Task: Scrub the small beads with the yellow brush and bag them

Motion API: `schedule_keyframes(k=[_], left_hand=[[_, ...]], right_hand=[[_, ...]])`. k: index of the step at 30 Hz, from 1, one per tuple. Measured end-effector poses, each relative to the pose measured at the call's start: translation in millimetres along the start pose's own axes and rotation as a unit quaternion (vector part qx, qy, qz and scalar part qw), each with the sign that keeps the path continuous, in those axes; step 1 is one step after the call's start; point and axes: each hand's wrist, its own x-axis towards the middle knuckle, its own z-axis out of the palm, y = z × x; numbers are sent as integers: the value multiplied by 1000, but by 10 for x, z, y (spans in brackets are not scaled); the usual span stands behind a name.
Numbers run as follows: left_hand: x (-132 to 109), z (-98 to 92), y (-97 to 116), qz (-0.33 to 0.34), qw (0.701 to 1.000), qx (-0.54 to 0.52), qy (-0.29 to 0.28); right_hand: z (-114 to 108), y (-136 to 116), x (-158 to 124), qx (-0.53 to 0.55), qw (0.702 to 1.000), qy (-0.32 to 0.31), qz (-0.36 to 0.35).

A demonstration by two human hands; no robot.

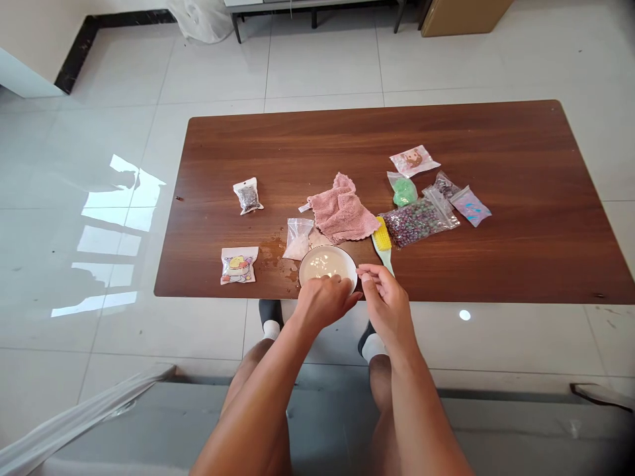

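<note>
A round white bowl with a dark rim holds cloudy, light-coloured liquid at the table's front edge. My left hand is over the bowl's near side, fingers bent down into it and thumb apart at the right; its fingertips are hidden. At the bowl's right rim is my right hand, its thumb and forefinger close together in a pinch. Whatever lies between them is too small to make out. Behind the bowl lie a crumpled pink cloth and a clear zip bag with pale contents. A yellow-bristled brush lies just right.
Water drops wet the brown table left of the bowl. A printed packet and a small grey-filled packet lie left. Rightward are a bag of dark beads, a green-filled bag, a pink packet and a pink-blue packet.
</note>
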Motion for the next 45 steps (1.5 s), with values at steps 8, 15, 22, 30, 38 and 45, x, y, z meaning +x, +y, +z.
schedule_keyframes(k=[8, 15, 22, 30, 38, 45], left_hand=[[4, -39, -14, 4, 999, -37, -18], [38, -64, -28, -27, 993, -111, -8], [77, -175, -57, -111, 950, -285, 70], [203, -332, -46, -212, 516, -818, 137], [214, -333, -37, -197, 276, -934, 112], [163, -331, -128, -157, 272, -938, 144]], right_hand=[[8, 15, 8, -2, 1000, 4, 13], [4, -4, 18, -10, 1000, 15, 12], [9, 32, 23, 5, 999, 38, 8], [94, -11, -35, 68, 995, 68, -27], [167, -16, -35, 67, 996, 56, -32], [177, 43, -25, 58, 996, 55, -33]])
